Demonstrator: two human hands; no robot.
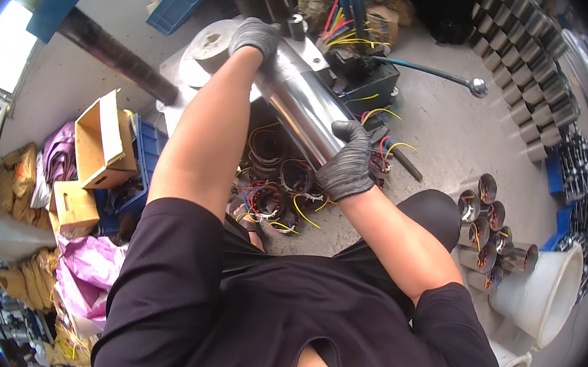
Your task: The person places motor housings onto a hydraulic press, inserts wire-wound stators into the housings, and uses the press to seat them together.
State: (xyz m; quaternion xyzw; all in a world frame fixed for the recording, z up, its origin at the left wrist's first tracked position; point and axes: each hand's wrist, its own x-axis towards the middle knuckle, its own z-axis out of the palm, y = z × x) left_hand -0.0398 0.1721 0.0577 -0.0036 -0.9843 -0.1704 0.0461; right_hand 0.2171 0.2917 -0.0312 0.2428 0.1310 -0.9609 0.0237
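Metal tube (303,106), polished and bare, is held at a slant in front of the person; we find its far end by the right edge of the pale machine plate (316,57) and its near end over the floor (430,115). We record the right hand (348,162), in a grey glove, clamped around the near end, thumb on top. The left hand (255,37), gloved alike, touches the far end; its fingertips are hidden, and we cannot tell whether it is clamped. Just beside that hand, we note a round pale disc (212,40) on the plate. Below the tube, we observe wired ring-shaped parts (267,199) on the floor. To the right, we see a ball-ended lever (477,87), stacked metal sleeves (525,68) and, near a white tub (547,296), several upright cylinders (480,257) with coloured wires inside. At left, we list an open cardboard box (103,145) near a blue crate (147,146).
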